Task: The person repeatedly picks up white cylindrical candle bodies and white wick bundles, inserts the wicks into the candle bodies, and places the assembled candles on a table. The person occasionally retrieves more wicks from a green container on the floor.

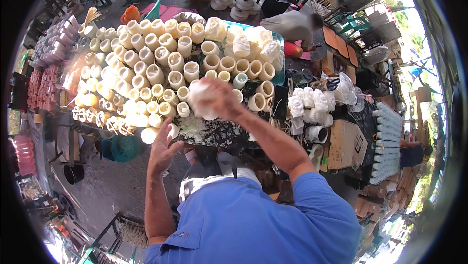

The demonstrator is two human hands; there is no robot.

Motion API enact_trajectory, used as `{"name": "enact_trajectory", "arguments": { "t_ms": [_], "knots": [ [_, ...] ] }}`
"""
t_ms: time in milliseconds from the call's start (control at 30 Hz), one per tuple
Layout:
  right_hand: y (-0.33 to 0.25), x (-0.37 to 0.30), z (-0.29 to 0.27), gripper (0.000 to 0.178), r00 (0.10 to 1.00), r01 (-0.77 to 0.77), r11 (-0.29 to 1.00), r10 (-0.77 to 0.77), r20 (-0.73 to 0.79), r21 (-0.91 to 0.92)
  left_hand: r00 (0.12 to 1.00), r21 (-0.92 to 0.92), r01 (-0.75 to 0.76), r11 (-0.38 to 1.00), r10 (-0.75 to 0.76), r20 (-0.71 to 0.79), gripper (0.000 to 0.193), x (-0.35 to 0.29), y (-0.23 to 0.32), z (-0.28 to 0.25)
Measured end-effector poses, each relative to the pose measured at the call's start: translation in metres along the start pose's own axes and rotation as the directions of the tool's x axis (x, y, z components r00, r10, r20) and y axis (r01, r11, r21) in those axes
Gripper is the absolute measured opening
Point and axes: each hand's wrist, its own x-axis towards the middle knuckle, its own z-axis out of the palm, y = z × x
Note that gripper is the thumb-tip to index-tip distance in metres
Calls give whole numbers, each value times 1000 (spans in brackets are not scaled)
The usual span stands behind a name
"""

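My right hand (222,99) is raised over the work table and grips a cream-coloured cylindrical mould (201,99), blurred by motion. My left hand (163,148) hangs open near the table's front edge, fingers spread, holding nothing, just below a cream cup (149,134). Many similar cream cylindrical moulds (146,69) stand packed together on the table beyond both hands. White debris lies on the dark table top (209,132) under my right hand.
White moulded pieces (309,103) stand to the right, by a cardboard box (343,144) and rows of pale blue pieces (387,142). Another person (295,28) bends over at the back. A teal basin (124,148) sits under the table on the left.
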Motion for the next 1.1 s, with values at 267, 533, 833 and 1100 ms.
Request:
{"name": "enact_trajectory", "arguments": {
  "t_ms": [267,533,833,1100],
  "knots": [
    [180,140,-222,96,839,-536,726,401,-369,-430,951,264,310,913,-297,-87,60,-14,-47,60],
    [196,121,-217,85,884,-452,533,161,-439,-716,927,386,358,850,-374,-35,55,9,-72,105],
    [77,-147,-83,34,837,208,641,274,473,-739,906,480,274,833,-391,162,57,34,-67,126],
    [136,-177,-52,54,884,151,378,363,296,-913,884,625,170,762,-398,244,59,31,-66,97]
  ]
}}
